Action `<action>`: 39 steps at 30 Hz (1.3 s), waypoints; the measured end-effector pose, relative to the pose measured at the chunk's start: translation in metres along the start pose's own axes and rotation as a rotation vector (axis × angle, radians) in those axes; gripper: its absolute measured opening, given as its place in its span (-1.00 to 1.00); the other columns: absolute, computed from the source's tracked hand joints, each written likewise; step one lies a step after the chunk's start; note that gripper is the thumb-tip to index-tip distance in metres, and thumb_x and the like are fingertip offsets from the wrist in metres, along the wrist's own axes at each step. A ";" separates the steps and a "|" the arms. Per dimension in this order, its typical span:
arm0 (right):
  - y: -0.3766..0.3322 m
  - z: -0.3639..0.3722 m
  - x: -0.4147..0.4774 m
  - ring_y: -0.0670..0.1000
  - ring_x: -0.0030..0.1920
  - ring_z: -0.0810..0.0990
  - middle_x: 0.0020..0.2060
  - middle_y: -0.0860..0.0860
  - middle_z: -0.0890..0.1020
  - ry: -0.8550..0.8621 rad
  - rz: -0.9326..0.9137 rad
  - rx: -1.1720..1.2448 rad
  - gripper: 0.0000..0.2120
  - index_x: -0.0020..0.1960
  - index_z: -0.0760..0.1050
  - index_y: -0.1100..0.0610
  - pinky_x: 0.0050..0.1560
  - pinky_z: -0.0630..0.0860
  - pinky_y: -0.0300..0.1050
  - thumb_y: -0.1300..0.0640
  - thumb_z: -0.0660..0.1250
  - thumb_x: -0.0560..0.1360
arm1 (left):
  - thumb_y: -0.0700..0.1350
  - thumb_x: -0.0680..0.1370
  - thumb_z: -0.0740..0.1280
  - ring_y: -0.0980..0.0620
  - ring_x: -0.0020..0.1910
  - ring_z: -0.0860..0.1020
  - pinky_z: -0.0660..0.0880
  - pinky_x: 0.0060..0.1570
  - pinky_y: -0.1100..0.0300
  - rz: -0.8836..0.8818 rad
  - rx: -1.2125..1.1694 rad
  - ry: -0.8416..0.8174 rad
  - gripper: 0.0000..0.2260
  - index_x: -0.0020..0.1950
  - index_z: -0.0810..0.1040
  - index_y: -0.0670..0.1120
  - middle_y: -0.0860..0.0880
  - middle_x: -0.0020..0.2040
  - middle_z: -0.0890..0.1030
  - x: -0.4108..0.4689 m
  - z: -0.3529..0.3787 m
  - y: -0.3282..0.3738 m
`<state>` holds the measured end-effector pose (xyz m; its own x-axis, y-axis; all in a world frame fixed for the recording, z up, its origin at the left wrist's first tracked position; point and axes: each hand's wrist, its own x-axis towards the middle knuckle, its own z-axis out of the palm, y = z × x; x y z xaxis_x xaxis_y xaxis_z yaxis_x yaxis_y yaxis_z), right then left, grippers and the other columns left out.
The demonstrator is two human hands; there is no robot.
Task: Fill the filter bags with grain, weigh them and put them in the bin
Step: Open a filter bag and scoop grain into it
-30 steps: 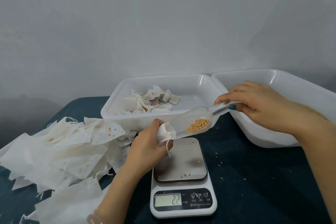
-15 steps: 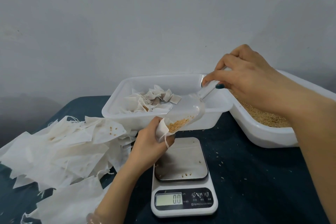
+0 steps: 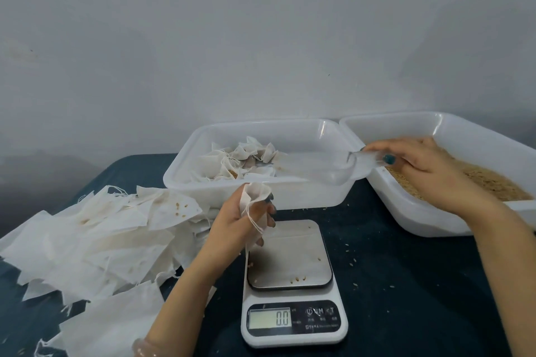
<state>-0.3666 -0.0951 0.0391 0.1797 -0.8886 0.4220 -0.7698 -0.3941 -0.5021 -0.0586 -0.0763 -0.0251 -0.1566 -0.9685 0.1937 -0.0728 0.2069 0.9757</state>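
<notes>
My left hand [image 3: 239, 220] grips a white filter bag [image 3: 255, 193] by its neck, just above the far left corner of the scale [image 3: 290, 252]; the bag's strings hang down. My right hand [image 3: 417, 165] holds a clear plastic scoop [image 3: 352, 166], which looks empty, over the gap between the two white bins. The right bin [image 3: 429, 220] holds brown grain [image 3: 493, 185]. The left bin [image 3: 261, 197] holds several filled bags [image 3: 243, 159]. The scale's display [image 3: 269, 318] reads 0.0, and a few loose grains lie on its plate.
A heap of empty filter bags [image 3: 95, 235] covers the dark tabletop at the left, some with grains on them. Stray grains dot the cloth [image 3: 406, 284] right of the scale. A grey wall stands close behind the bins.
The scoop tipped its grain into the bag, then my right hand drew it back right toward the grain bin. My left hand closed around the bag's neck. The display went from 2.2 to 0.0.
</notes>
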 end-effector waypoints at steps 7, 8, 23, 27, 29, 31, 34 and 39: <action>0.048 0.005 0.012 -0.09 -0.50 0.39 0.06 0.01 0.60 0.219 0.448 0.148 -0.68 0.32 0.50 -0.02 -0.47 0.33 -0.19 0.20 0.12 0.67 | 0.04 0.67 0.18 0.14 -0.08 0.61 0.62 -0.10 0.08 -0.006 0.148 0.007 -0.77 0.04 0.55 -0.05 0.05 -0.02 0.63 0.003 -0.002 0.002; 0.054 0.004 0.012 -0.02 -0.45 0.42 0.00 0.02 0.60 0.259 0.497 0.073 -0.69 0.33 0.50 0.01 -0.42 0.33 -0.16 0.16 0.12 0.67 | 0.00 0.69 0.14 0.15 -0.04 0.61 0.62 0.00 0.04 -0.004 0.176 -0.005 -0.75 0.03 0.58 -0.04 0.05 0.01 0.64 0.003 -0.002 0.002; 0.073 0.005 0.023 0.09 -0.13 0.55 -0.16 0.08 0.58 -0.325 0.756 -0.583 -0.84 -0.06 0.55 0.18 -0.05 0.52 -0.07 0.10 0.30 0.57 | -0.23 0.67 0.20 0.13 0.06 0.58 0.52 0.07 0.17 0.167 0.338 -0.136 -0.68 0.07 0.67 0.13 0.18 0.02 0.62 0.012 0.012 -0.013; 0.053 0.014 0.020 0.20 -0.02 0.57 -0.03 0.16 0.62 -0.033 0.567 -0.613 -0.80 0.03 0.58 0.20 0.03 0.55 0.08 0.09 0.28 0.58 | -0.12 0.66 0.27 0.20 0.05 0.61 0.48 -0.04 0.38 0.148 0.261 -0.158 -0.76 0.05 0.68 0.17 0.17 0.03 0.68 0.014 0.015 -0.012; 0.028 0.027 0.017 0.22 0.06 0.54 0.03 0.15 0.63 0.203 0.289 -0.484 -0.79 0.13 0.60 0.17 0.05 0.49 0.04 0.15 0.25 0.59 | -0.08 0.65 0.29 0.21 0.02 0.62 0.48 -0.06 0.38 0.146 0.260 -0.144 -0.80 0.04 0.69 0.16 0.17 0.00 0.69 0.015 0.016 -0.014; -0.007 0.043 0.014 0.06 0.09 0.49 0.00 0.01 0.61 0.244 0.068 -0.245 -0.82 0.12 0.59 0.04 0.05 0.40 -0.03 0.12 0.24 0.59 | -0.06 0.65 0.29 0.18 -0.03 0.62 0.51 -0.12 0.31 0.144 0.310 -0.120 -0.82 0.03 0.68 0.13 0.15 -0.04 0.69 0.016 0.015 -0.017; -0.044 0.076 0.008 -0.26 -0.06 0.44 -0.14 -0.24 0.56 0.036 -0.054 -0.003 -0.84 -0.03 0.53 -0.15 -0.13 0.35 -0.27 -0.07 0.18 0.58 | -0.03 0.65 0.29 0.24 -0.06 0.61 0.47 -0.17 0.41 0.151 0.379 -0.043 -0.87 0.07 0.62 0.15 0.22 -0.05 0.66 0.016 0.009 -0.020; -0.040 0.131 -0.008 -0.17 -0.36 0.48 -0.43 -0.16 0.49 0.065 0.010 0.192 -0.70 -0.32 0.34 -0.13 -0.37 0.27 -0.28 -0.11 0.17 0.58 | 0.01 0.61 0.33 0.31 0.01 0.56 0.43 -0.13 0.49 0.128 0.398 0.064 -0.88 0.13 0.54 0.18 0.27 -0.03 0.63 0.014 -0.004 -0.023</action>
<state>-0.2573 -0.1032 -0.0432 0.1275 -0.8782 0.4609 -0.6393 -0.4281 -0.6388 -0.0546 -0.0952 -0.0445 -0.1286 -0.9355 0.3292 -0.4337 0.3516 0.8296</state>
